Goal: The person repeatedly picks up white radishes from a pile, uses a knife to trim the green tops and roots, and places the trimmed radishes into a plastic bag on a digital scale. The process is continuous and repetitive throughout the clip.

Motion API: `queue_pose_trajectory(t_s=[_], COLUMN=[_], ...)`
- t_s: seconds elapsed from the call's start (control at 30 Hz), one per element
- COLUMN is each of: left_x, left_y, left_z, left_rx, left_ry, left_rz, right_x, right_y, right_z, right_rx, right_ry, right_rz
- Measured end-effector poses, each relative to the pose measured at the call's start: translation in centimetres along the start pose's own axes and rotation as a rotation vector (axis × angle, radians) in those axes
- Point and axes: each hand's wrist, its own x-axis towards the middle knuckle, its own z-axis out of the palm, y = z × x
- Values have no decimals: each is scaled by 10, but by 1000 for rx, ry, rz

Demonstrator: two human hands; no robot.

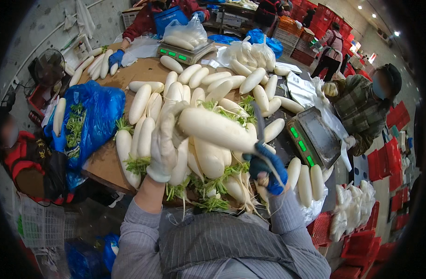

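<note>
A large white daikon radish [218, 129] is raised above the pile, lying nearly level. My left hand [165, 144], in a whitish work glove, grips its left end. In a blue glove, my right hand [268, 169] is closed around a knife whose dark blade [259, 120] points up past the radish's right end. A thin root tail hangs across the blue glove. Below both hands lie daikons [207, 157] with green leaf stubs [213, 204] and stringy roots [246, 191]. The knife handle is hidden in my glove.
Daikons [218, 90] cover the tabletop [101, 164] beyond. Weighing scales stand at right [315, 137] and at the back [186, 52], the latter under a bag of radishes. Co-workers stand left [28, 167], right [359, 101] and behind the table. Blue plastic [94, 115] holds trimmed leaves.
</note>
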Motion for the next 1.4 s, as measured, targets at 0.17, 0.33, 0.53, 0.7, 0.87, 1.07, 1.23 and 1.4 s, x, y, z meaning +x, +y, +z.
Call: queue_pose_trajectory(t_s=[0.17, 0.33, 0.53, 0.7, 0.87, 1.07, 1.23, 1.4], left_x=[0, -44, -101, -95, -93, -113, -111, -99], left_y=[-16, -33, -37, -38, -55, -70, -50, -28], left_z=[-9, -7, 30, 31, 12, -13, -31, -23], left_rx=[-427, -523, -460, -393, -377, 350, -391, -37], left_ry=[249, 231, 135, 128, -153, -225, -337, -334], left_rz=[-158, -394, -474, -474, -483, -96, -500, -495], right_x=[40, 60, 53, 35, 8, 1, 3, 6], right_y=[-52, 10, 105, 98, 98, 72, 2, -26], right_z=[4, -17, -30, -6, 18, 17, -14, 8], right_rx=[-304, -877, -1036, -1065, -1209, -727, -1087, -1449], right_ry=[61, 188, 72, 19, -268, -372, -92, -167], right_rz=[-568, -508, -635, -563, -675, -401, -459, -702])
